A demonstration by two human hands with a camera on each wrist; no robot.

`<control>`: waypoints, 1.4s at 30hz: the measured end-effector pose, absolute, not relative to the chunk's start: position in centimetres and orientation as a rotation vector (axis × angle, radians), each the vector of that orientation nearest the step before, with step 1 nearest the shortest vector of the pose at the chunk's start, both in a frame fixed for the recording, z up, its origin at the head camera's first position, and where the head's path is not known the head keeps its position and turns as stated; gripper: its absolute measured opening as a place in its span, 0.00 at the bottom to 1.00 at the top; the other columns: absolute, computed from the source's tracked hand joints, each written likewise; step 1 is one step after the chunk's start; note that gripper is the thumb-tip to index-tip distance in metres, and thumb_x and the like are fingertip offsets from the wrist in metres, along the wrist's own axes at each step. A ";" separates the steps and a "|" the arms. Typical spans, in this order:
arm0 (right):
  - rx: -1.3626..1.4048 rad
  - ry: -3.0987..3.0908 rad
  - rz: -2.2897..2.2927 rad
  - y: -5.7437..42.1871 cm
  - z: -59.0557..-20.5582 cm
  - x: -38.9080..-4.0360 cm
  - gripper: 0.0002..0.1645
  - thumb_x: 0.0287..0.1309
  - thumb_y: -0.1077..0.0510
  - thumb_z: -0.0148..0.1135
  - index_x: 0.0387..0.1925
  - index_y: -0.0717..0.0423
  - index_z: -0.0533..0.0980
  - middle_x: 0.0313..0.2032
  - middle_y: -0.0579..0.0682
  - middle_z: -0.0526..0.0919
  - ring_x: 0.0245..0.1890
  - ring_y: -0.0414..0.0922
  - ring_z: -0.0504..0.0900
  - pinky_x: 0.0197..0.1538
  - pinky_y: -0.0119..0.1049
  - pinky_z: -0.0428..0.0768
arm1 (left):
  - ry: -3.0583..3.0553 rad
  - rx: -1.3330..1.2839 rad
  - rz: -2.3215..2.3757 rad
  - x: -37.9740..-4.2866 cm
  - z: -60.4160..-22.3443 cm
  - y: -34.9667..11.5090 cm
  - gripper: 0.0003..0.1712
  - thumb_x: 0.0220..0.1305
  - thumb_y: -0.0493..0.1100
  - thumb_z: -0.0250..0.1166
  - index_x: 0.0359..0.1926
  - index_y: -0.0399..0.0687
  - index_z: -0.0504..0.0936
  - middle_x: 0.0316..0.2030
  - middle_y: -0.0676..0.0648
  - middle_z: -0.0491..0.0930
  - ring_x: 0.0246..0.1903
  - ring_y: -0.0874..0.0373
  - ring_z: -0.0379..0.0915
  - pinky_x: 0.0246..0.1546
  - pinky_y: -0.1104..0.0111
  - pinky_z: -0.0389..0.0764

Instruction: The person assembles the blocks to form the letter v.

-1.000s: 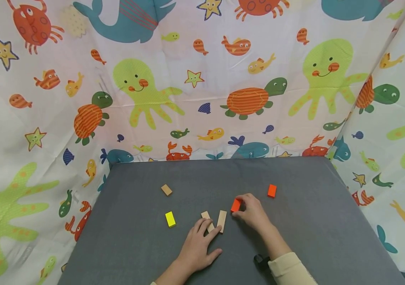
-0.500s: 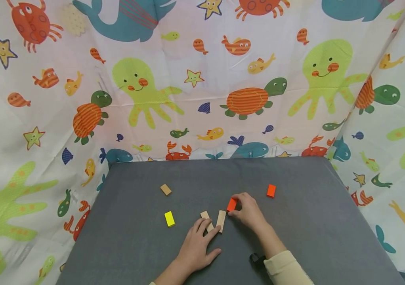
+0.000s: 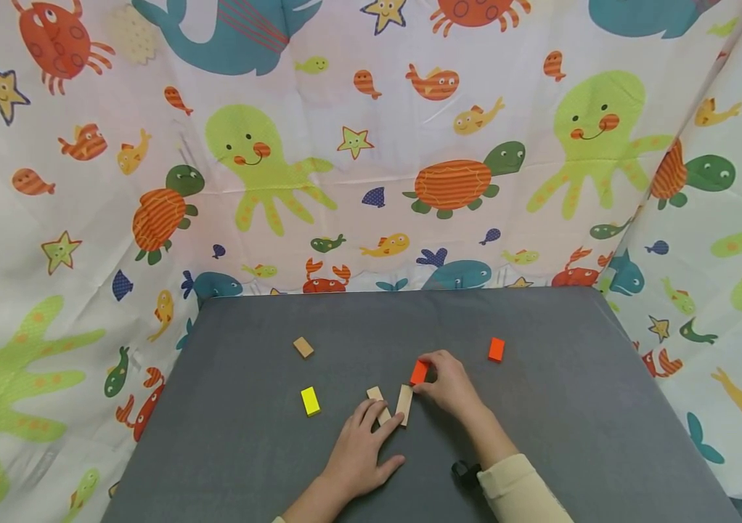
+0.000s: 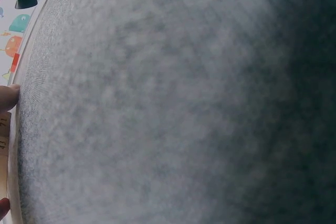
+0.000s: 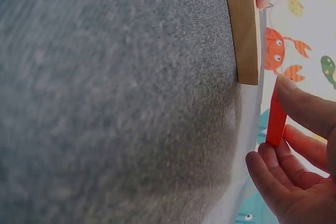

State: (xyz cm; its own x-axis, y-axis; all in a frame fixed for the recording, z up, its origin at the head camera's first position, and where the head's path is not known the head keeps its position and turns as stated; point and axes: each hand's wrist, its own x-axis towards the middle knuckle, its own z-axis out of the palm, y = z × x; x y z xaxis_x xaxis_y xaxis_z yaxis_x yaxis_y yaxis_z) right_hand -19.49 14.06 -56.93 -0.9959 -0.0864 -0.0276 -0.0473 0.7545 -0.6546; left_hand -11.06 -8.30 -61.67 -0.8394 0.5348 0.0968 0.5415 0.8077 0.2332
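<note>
In the head view my right hand [image 3: 451,386] pinches a red-orange block [image 3: 419,373] between thumb and fingers, just beyond the far end of a long wooden block [image 3: 405,404]. The right wrist view shows that red-orange block [image 5: 276,121] held apart from the wooden block [image 5: 245,32]. My left hand [image 3: 359,450] lies with fingers stretched forward over a second long wooden block [image 3: 374,394], partly covering it. Its index finger reaches the near part of the right-hand wooden block. The two wooden blocks stand slightly apart, closer at their near ends.
A yellow block [image 3: 310,401] and a short wooden block [image 3: 303,347] lie to the left on the grey table [image 3: 234,450]. Another red-orange block [image 3: 496,349] lies at the right. A black object [image 3: 465,473] is at the right wrist. A patterned curtain [image 3: 371,211] hangs behind.
My right hand has moved slightly left with the red-orange block, toward the far end of the right-hand wooden block. My left hand keeps its place on the wooden blocks.
</note>
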 end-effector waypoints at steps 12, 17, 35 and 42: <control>-0.139 2.880 -1.084 13.3 -57.2 -20.2 0.35 0.44 0.55 0.83 0.56 0.56 0.80 0.55 0.55 0.80 0.49 0.52 0.79 0.55 0.51 0.80 | -2.934 -0.887 -0.431 -11.1 -61.9 -8.3 0.40 0.63 0.71 0.61 0.74 0.71 0.66 0.71 0.49 0.63 0.71 0.49 0.56 0.62 0.47 0.73; -0.153 2.878 -1.087 13.1 -57.4 -20.4 0.35 0.44 0.56 0.83 0.56 0.56 0.81 0.54 0.56 0.80 0.49 0.52 0.80 0.55 0.51 0.80 | -2.943 -0.888 -0.416 -11.1 -61.9 -8.4 0.40 0.64 0.72 0.61 0.74 0.72 0.65 0.72 0.50 0.63 0.72 0.49 0.56 0.62 0.47 0.73; -0.173 2.852 -1.079 13.2 -57.7 -20.9 0.35 0.42 0.58 0.83 0.55 0.56 0.81 0.54 0.55 0.80 0.49 0.52 0.79 0.55 0.51 0.80 | -2.928 -0.894 -0.422 -11.2 -61.9 -8.2 0.40 0.63 0.71 0.62 0.74 0.71 0.66 0.72 0.49 0.63 0.72 0.49 0.55 0.62 0.47 0.73; -0.216 2.827 -1.077 13.2 -58.2 -21.1 0.34 0.44 0.56 0.83 0.55 0.57 0.81 0.52 0.54 0.81 0.48 0.50 0.80 0.54 0.50 0.80 | -2.934 -0.891 -0.457 -11.0 -61.7 -8.3 0.40 0.63 0.70 0.63 0.73 0.69 0.67 0.73 0.49 0.62 0.72 0.49 0.55 0.62 0.46 0.72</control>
